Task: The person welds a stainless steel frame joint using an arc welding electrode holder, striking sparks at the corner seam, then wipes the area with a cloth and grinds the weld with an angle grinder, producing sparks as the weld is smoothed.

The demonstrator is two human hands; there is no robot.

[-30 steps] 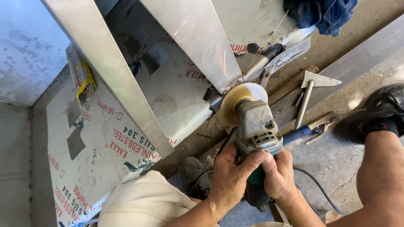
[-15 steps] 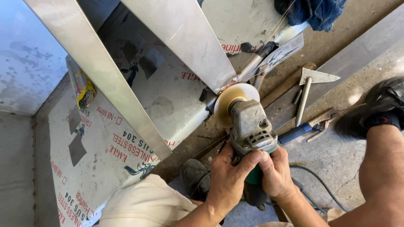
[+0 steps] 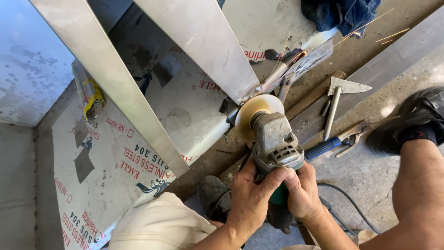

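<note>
Both hands clamped shut round one angle grinder (image 3: 274, 143): left hand (image 3: 249, 203) wraps the body from the near side, right hand (image 3: 303, 192) right beside it on the green rear grip. Against half a second ago: disc (image 3: 255, 112) has pushed further up into the corner of the steel panel (image 3: 203, 44), and sparks (image 3: 365, 28) now streak away beyond the hands toward the far right. None showed before. Grip unchanged.

Just below the left hand, one worn shoe (image 3: 213, 196) and a beige trouser knee (image 3: 157, 224). Black cable (image 3: 344, 199) trails off right of the right hand.

Surface: bare concrete floor (image 3: 370, 171), dusty. No desk; work lies on the ground. Left of the hands, steel sheet in printed white protective film (image 3: 115, 157), part peeled. Two bright folded steel strips run diagonally away from the hands.

Right of the grinder: one blue-handled tool (image 3: 326, 147), one chipping hammer (image 3: 340, 99). Further right, a second black shoe (image 3: 409, 118) with a bare leg.

Far side: one dark blue rag (image 3: 342, 14). Far left, one yellow packet (image 3: 90, 92) tucked under a strip.
</note>
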